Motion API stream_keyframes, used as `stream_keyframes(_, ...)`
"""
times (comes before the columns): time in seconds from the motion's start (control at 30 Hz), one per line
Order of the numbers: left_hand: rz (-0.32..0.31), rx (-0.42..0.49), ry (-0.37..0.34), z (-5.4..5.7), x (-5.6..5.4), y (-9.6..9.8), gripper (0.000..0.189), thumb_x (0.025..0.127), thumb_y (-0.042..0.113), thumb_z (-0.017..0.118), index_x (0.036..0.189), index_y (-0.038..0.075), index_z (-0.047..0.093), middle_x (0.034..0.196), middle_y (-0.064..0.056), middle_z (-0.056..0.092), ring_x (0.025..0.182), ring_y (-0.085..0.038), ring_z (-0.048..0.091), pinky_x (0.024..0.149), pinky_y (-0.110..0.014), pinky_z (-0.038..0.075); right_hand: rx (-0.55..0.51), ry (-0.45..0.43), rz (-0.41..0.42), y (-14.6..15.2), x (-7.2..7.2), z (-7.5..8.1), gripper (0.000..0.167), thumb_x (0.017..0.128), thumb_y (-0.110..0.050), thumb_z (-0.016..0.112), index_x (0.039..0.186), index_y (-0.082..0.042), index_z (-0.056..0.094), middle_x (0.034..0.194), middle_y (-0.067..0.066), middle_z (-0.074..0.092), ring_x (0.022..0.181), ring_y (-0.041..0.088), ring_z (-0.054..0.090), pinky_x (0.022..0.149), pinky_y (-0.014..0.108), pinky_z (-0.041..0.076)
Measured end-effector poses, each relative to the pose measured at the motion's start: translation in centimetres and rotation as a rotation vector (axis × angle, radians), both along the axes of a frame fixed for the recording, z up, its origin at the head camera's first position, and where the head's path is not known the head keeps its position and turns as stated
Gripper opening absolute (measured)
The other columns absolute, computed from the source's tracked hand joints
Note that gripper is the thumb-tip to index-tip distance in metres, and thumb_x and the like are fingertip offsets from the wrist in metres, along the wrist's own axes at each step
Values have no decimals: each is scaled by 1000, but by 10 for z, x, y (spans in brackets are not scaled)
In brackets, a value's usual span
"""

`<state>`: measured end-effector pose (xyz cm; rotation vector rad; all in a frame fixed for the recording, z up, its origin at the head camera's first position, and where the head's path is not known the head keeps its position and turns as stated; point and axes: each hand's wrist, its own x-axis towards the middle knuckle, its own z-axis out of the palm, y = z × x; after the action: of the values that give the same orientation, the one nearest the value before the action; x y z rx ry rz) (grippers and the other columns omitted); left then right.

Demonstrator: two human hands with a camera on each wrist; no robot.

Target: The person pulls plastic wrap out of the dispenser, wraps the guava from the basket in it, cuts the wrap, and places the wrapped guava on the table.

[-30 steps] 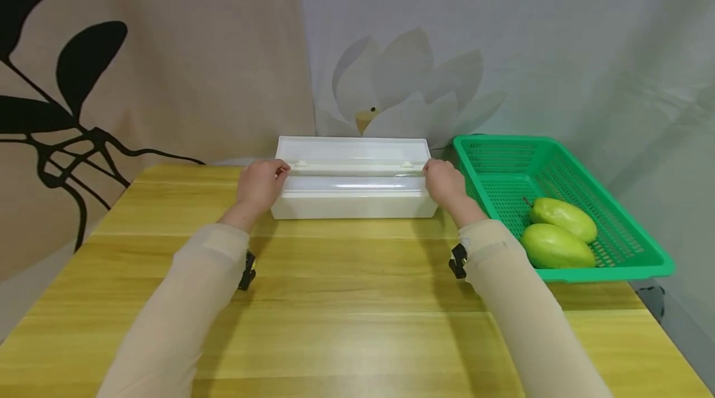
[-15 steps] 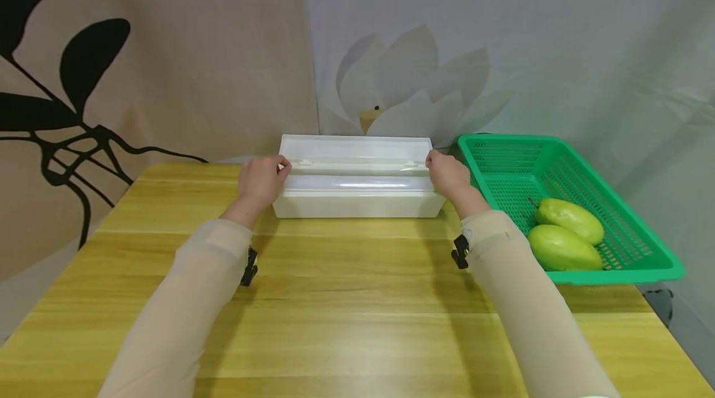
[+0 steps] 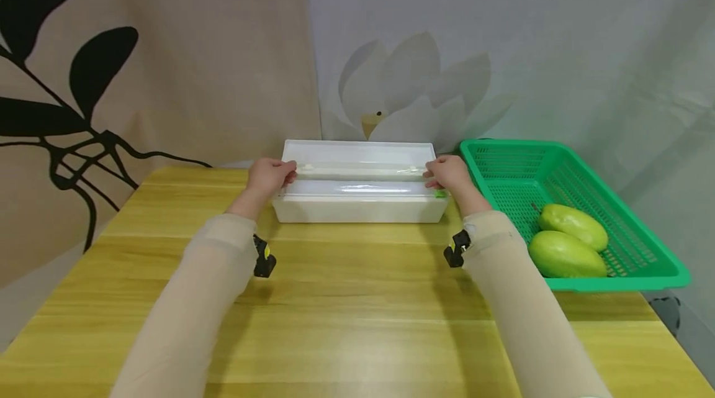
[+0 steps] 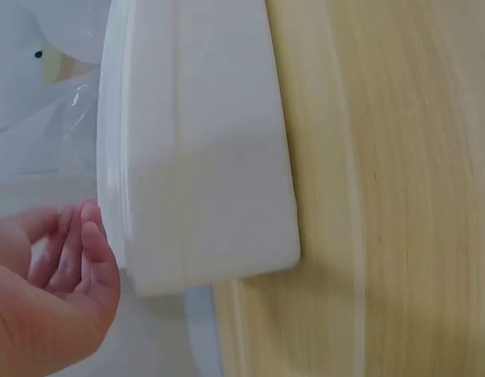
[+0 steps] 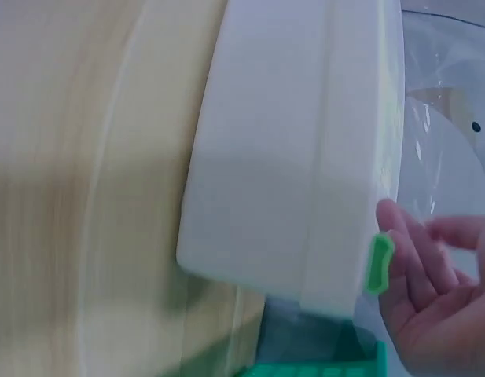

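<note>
A pale curtain printed with plants and a flower is hung across twelve o'clock. A wooden table is set below it, spread from the centre down to six o'clock. A green basket is placed toward three o'clock, on the table's edge. Two cream sleeves are reached in from seven and five o'clock. A long white box is stood lengthwise near the table's twelve o'clock edge, just beside the basket, and its lid is tipped up on the twelve o'clock side.

Two green fruits are held at the basket's six o'clock, one laid against the other. Clear film is spread over the box between the two hands.

One end of the film is pinched by the left hand, at the box's ten o'clock; its thumb and fingertips are brought together, with the other fingers loosely bent. The other end is pinched by the right hand, at two o'clock, its thumb and fingers brought close and its remaining fingers curved. A black device is strapped at each wrist.

A small green tab is fitted on the box's rim at four o'clock, just beside the right fingertips; whether it is touched cannot be told.
</note>
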<state>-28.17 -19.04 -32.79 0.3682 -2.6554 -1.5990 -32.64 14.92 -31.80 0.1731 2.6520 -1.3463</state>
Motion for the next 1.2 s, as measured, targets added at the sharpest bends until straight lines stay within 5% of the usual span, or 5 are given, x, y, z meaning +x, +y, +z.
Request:
stream_keyframes(0.33, 199, 294, -64, -2, -7, 11, 32, 90, 8, 57, 119, -5, 60, 109, -13, 62, 62, -2, 56, 66, -13, 52, -441, -47, -332, -5, -9, -7, 35, 84, 5, 57, 119, 9, 58, 47, -5, 56, 44, 3, 57, 51, 15, 52)
stream_keyframes(0.6, 340, 658, -110, 10, -8, 14, 41, 86, -2, 59, 127, -4, 55, 96, -7, 58, 55, -4, 55, 57, -11, 50, -663, -116, -415, -4, -7, 3, 23, 82, 8, 56, 105, 6, 58, 49, 0, 58, 46, 7, 57, 51, 15, 51)
stream_keyframes(0.83, 389, 774, -129, 26, -1, 11, 43, 84, -3, 62, 126, -1, 56, 66, 1, 59, 53, -5, 56, 57, -12, 51, -743, -153, -375, 0, 0, 14, 10, 86, 6, 54, 95, 2, 56, 53, 1, 60, 50, 7, 59, 54, 14, 51)
stream_keyframes(0.97, 377, 816, -125, 34, 4, 11, 44, 85, -2, 61, 128, 1, 54, 72, -1, 61, 58, -6, 57, 60, -12, 52, -791, -183, -357, 3, 6, 22, 6, 89, 4, 53, 90, -1, 56, 54, 1, 60, 50, 6, 59, 53, 13, 50)
stream_keyframes(1.2, 336, 910, -92, 49, 14, 10, 8, 86, -3, 59, 81, 4, 59, 65, -1, 60, 59, -8, 57, 59, -12, 52, -889, -185, -363, 6, 15, 38, 20, 89, 1, 53, 71, -4, 58, 55, 2, 61, 51, 7, 59, 52, 12, 49)
